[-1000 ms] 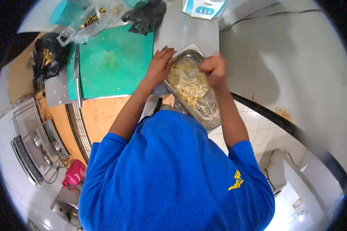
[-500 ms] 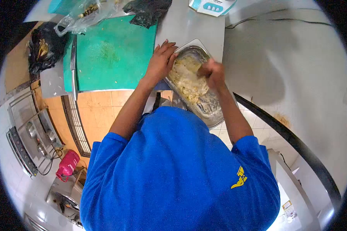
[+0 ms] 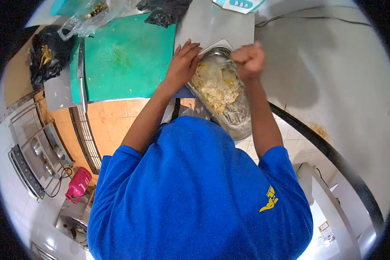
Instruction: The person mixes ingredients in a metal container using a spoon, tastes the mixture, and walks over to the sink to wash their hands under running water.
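A deep metal tray (image 3: 234,129) lies slantwise at the counter's front edge, partly over it. Inside is a pale, lumpy, wet mixture (image 3: 219,86) with yellowish bits, smeared along the walls. My left hand (image 3: 184,63) rests on the tray's left rim near the far end, fingers stretched out. Above the opposite rim is my right hand (image 3: 249,60), closed in a fist and slightly blurred. Whatever it may hold is hidden from view.
Left of the tray lies a green cutting board (image 3: 130,60), with a knife (image 3: 81,73) along its left edge. Black plastic bags (image 3: 167,11) and a clear bag (image 3: 95,19) sit behind. A white-and-blue appliance (image 3: 238,4) stands at the back. Cables (image 3: 307,17) run along the right surface.
My right hand has moved up and to the right, from over the mixture to above the tray's right rim. My left hand has stayed at the left rim.
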### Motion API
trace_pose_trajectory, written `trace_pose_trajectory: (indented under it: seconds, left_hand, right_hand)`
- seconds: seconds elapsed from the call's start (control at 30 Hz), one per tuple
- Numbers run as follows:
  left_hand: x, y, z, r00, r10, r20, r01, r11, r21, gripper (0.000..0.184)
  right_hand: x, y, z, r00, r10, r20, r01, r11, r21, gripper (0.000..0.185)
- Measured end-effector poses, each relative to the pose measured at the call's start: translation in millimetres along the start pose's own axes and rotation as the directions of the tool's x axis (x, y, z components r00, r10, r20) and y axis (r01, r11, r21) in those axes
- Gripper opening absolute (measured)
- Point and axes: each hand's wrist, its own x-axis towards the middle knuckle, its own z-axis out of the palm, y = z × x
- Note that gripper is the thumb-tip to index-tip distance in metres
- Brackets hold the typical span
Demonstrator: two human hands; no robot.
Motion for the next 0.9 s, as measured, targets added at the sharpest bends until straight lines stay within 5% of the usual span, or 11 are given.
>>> trace_pose_trajectory:
  seconds: [0.1, 0.17, 0.33, 0.4, 0.43, 0.5, 0.6, 0.67, 0.7, 0.8, 0.9]
  left_hand:
    - [0.3, -2.5, 1.1, 1.0, 0.002, -0.006, -0.002, 1.0, 0.016, 0.024]
    - [0.5, -3.2, 0.6, 1.0, 0.005, -0.017, -0.004, 1.0, 0.013, 0.024]
    - [-3.7, -5.9, 1.6, 0.999, 0.003, -0.045, -0.004, 1.0, -0.018, 0.024]
    - [-4.0, -9.2, 4.4, 0.999, -0.013, -0.04, 0.013, 1.0, -0.016, 0.025]
    - [-3.5, -9.3, 4.8, 0.999, -0.011, -0.035, 0.011, 1.0, -0.006, 0.026]
    - [-1.4, -10.8, 4.1, 1.0, -0.007, -0.03, 0.008, 1.0, 0.015, 0.026]
    - [-1.5, -7.2, 1.5, 0.999, -0.027, -0.036, 0.027, 1.0, -0.003, 0.027]
    - [-2.7, -10.3, 5.1, 0.999, -0.032, -0.044, 0.031, 0.999, -0.027, 0.026]
    - [-2.2, -12.1, 6.0, 0.999, -0.028, -0.043, 0.026, 0.999, -0.037, 0.026]
    - [-1.3, -9.6, 2.8, 0.998, -0.045, -0.053, 0.04, 0.995, -0.091, 0.025]
    - [1.1, -7.9, -1.1, 0.999, -0.016, -0.035, 0.015, 1.0, -0.008, 0.024]
  right_hand:
    - [-25.9, 37.6, 24.1, 0.975, 0.205, -0.083, -0.221, 0.897, -0.384, 0.043]
    - [-28.9, 18.8, 12.1, 0.987, 0.12, 0.11, -0.016, 0.743, -0.669, 0.045]
    - [-7.3, 6.5, -0.8, 1.0, -0.025, 0.008, 0.026, 0.898, -0.44, 0.049]
    - [-11.1, 41.2, 2.4, 0.989, -0.14, 0.047, 0.134, 0.72, -0.681, 0.046]
    - [-19.6, 54.5, 5.3, 0.999, -0.019, -0.031, -0.001, 0.843, -0.538, 0.044]
    - [-38.7, 58.4, -5.2, 0.995, 0.095, -0.037, -0.1, 0.823, -0.559, 0.043]
    - [-55.0, 20.8, -30.4, 1.0, 0.028, 0.013, -0.006, 0.599, -0.801, 0.046]
    - [-46.9, -9.1, -13.3, 0.988, -0.09, -0.125, -0.017, 0.741, -0.671, 0.043]
    - [-33.4, 4.7, -18.4, 0.852, -0.415, 0.32, 0.408, 0.141, -0.902, 0.042]
    - [-34.5, 45.7, 6.9, 0.962, -0.262, -0.083, 0.145, 0.742, -0.655, 0.043]
    - [-79.2, 46.6, -18.4, 0.916, -0.4, 0.039, 0.237, 0.46, -0.856, 0.044]
